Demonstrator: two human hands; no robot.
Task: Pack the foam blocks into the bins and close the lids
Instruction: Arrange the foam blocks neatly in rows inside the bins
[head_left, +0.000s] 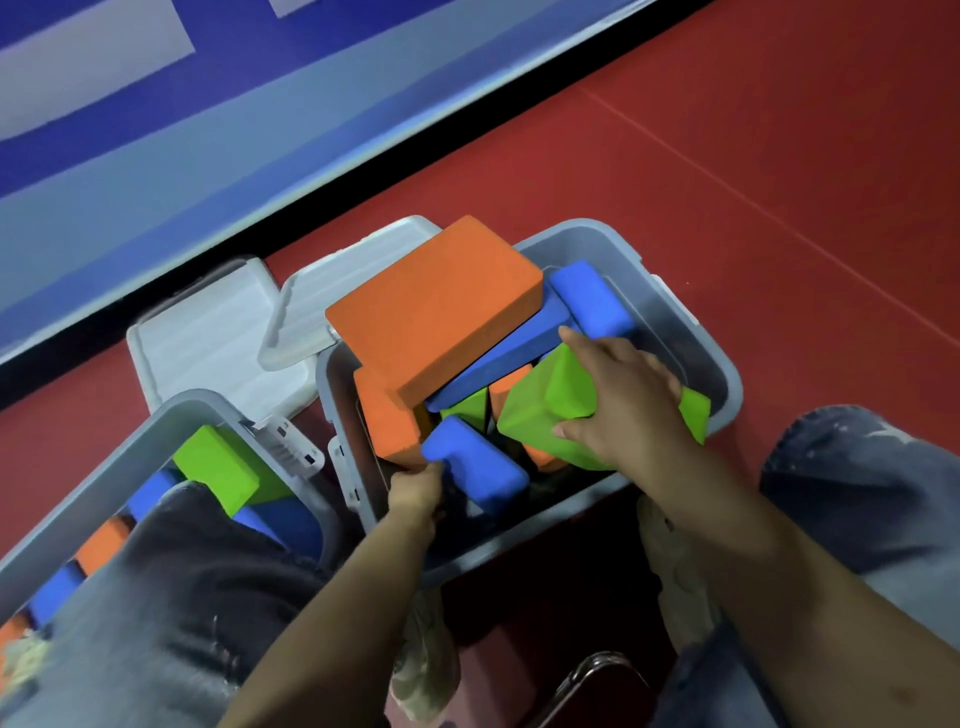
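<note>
Both hands grip blocks: left hand (415, 493) blue block (478, 470), right hand (621, 400) green block (540, 410).

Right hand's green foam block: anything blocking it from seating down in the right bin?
Yes. The green foam block under the right hand rests on orange and blue foam blocks already jumbled in the grey plastic bin. A large orange foam slab lies tilted over the bin's rim, above lid level.
</note>
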